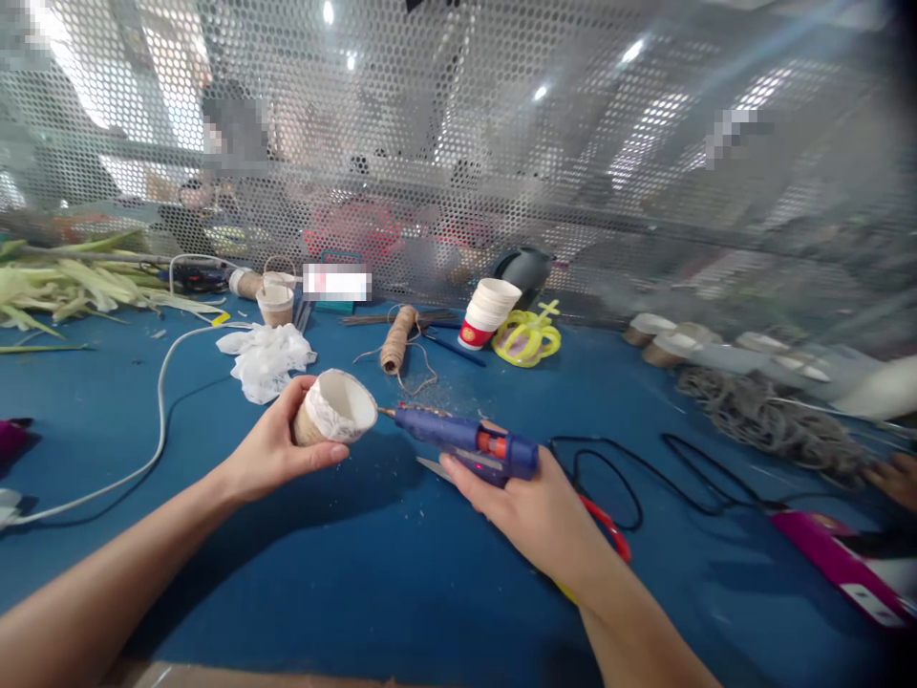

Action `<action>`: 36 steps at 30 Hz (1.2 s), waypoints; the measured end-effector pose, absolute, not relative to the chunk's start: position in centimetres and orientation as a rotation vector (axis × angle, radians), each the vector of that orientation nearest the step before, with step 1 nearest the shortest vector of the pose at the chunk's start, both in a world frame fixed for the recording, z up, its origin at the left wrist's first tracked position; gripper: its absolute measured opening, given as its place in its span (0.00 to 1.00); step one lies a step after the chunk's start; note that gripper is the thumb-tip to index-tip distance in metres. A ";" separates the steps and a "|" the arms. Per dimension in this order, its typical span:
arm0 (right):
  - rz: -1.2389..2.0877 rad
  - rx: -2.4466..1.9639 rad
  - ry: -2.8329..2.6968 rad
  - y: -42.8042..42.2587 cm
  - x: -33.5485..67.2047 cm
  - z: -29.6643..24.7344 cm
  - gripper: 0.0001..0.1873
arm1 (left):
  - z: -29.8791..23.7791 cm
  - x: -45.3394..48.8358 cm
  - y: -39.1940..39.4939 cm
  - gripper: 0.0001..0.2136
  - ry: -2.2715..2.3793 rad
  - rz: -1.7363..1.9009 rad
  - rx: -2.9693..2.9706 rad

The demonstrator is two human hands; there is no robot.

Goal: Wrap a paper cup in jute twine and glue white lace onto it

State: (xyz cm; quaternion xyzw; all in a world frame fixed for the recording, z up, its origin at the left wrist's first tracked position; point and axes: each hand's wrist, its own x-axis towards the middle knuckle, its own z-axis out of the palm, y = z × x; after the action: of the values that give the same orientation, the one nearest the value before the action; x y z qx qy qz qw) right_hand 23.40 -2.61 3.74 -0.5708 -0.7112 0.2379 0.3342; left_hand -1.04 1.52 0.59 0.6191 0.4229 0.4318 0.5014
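My left hand is wrapped round a paper cup, tilted with its mouth toward the right. Twine covers the cup's lower part, and a white lacy band runs below the rim. In my right hand is a blue hot glue gun, its nozzle pointing left at the cup's rim. Whether the tip touches the rim I cannot tell. Beneath the right hand lie scissors with red and yellow on the handles, mostly hidden. White lace fabric lies crumpled behind the left hand.
Beyond the cup are a twine spool, stacked paper cups and a yellow crown-shaped piece. A white cord crosses the left side. At right are a black cable, a purple power strip and another person's hand.
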 end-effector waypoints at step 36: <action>2.049 -0.833 -0.762 -0.2 21.6 1.4 0.12 | -0.7 -0.6 0.2 0.21 0.101 0.833 0.861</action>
State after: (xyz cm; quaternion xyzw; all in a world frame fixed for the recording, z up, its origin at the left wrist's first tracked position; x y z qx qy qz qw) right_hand 21.62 -0.23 1.45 -0.3279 -0.2997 0.8064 0.3904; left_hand -0.58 0.21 -0.68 0.4052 0.0477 0.3920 0.8246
